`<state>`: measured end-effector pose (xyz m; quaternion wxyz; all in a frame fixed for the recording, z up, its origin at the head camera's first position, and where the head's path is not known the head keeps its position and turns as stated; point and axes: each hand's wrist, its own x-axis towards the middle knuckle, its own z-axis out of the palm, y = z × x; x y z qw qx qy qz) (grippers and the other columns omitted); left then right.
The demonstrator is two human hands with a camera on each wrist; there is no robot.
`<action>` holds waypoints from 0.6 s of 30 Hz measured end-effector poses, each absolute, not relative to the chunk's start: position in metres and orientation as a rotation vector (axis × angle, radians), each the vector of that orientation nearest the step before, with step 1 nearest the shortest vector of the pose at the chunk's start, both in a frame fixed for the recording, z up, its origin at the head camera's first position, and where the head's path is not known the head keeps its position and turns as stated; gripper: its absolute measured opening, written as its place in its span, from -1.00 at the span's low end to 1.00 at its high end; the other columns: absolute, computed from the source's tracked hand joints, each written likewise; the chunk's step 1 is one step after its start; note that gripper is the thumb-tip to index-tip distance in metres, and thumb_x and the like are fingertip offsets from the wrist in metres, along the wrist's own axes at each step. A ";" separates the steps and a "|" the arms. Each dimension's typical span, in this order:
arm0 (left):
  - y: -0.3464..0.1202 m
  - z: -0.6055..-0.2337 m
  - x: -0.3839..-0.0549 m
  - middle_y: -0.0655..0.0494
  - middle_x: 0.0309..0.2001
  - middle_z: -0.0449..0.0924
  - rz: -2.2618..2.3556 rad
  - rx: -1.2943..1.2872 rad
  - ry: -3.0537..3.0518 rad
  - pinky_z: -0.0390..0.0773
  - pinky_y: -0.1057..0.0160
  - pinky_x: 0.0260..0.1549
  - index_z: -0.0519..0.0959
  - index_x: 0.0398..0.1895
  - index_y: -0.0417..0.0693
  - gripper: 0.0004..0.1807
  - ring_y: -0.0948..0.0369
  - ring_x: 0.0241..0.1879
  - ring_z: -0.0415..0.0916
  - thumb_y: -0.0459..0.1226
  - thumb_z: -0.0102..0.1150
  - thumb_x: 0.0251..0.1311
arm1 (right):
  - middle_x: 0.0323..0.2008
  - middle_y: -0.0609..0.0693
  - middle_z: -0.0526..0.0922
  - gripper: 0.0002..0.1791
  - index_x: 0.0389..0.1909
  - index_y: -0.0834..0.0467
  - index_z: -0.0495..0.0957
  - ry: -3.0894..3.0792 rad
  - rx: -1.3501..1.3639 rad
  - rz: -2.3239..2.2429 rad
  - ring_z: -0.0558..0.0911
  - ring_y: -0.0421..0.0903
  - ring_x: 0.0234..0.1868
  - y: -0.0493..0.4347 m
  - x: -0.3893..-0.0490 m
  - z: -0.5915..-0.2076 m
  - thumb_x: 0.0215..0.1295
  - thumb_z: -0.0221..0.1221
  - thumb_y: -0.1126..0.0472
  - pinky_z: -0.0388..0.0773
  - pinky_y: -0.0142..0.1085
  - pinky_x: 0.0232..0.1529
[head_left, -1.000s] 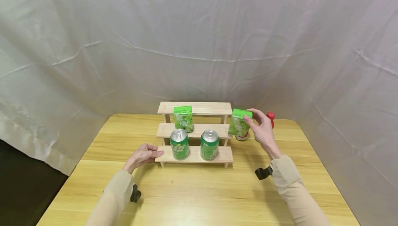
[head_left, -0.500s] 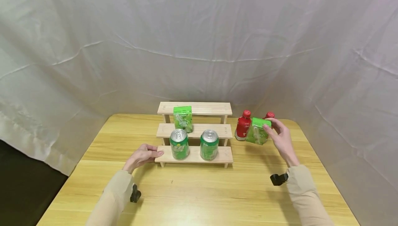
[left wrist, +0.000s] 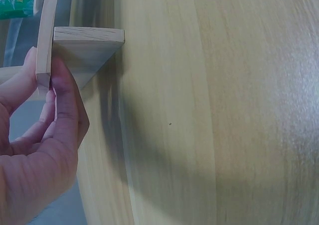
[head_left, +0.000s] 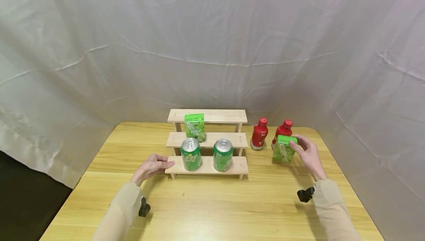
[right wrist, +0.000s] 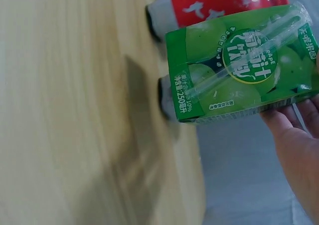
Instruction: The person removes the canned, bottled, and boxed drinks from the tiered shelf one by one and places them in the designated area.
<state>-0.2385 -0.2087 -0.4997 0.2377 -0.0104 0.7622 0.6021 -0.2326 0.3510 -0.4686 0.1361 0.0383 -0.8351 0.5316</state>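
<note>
My left hand [head_left: 153,166] pinches the left end of the lowest step of a three-tier wooden shelf [head_left: 207,165], thumb on top and fingers beneath. In my right hand [head_left: 308,154] is a green grape juice box [head_left: 284,149], gripped near its top with a wrapped straw on its front. The right wrist view shows this juice box [right wrist: 239,65] over the table, its lower end clear of the wood. Another green juice box [head_left: 195,126] stands on the middle step at left. Two green soda cans [head_left: 191,156] stand on the lowest step.
Just behind the held juice box stands a red bottle [head_left: 285,127], partly hidden by it. A second red bottle [head_left: 259,134] stands between it and the shelf. Grey cloth [head_left: 212,49] hangs behind and at both sides of the wooden table [head_left: 212,204].
My right hand has carried the juice box away from the shelf, rightward and down toward the table, uncovering the nearer-to-shelf red bottle. The left hand keeps its hold on the step.
</note>
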 end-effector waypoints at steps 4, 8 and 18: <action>-0.208 -0.499 -0.238 -0.10 -0.10 0.63 1.650 -0.026 2.088 0.55 -0.10 0.26 0.20 0.27 -0.71 -0.34 0.24 -0.16 0.63 -0.34 0.21 0.34 | 0.09 -0.20 0.51 -0.46 0.29 0.39 0.40 -2.478 0.058 1.524 0.40 -0.62 0.03 0.357 -0.235 -0.475 0.49 0.14 0.09 0.32 -0.79 0.05; -0.208 -0.498 -0.238 -0.08 -0.12 0.64 1.648 -0.022 2.088 0.54 -0.10 0.26 0.19 0.28 -0.71 -0.33 0.25 -0.17 0.63 -0.34 0.20 0.34 | 0.10 -0.25 0.49 -0.40 0.31 0.43 0.35 -2.490 0.064 1.558 0.40 -0.60 0.06 0.362 -0.239 -0.483 0.49 0.14 0.06 0.32 -0.80 0.06; -0.209 -0.499 -0.239 -0.04 -0.13 0.64 1.651 -0.020 2.078 0.59 -0.04 0.23 0.24 0.25 -0.68 -0.37 0.27 -0.18 0.62 -0.33 0.20 0.34 | -0.03 -0.45 0.48 -0.40 0.30 0.45 0.34 -2.476 0.097 1.622 0.45 -0.60 0.03 0.369 -0.243 -0.494 0.48 0.15 0.08 0.38 -0.78 0.05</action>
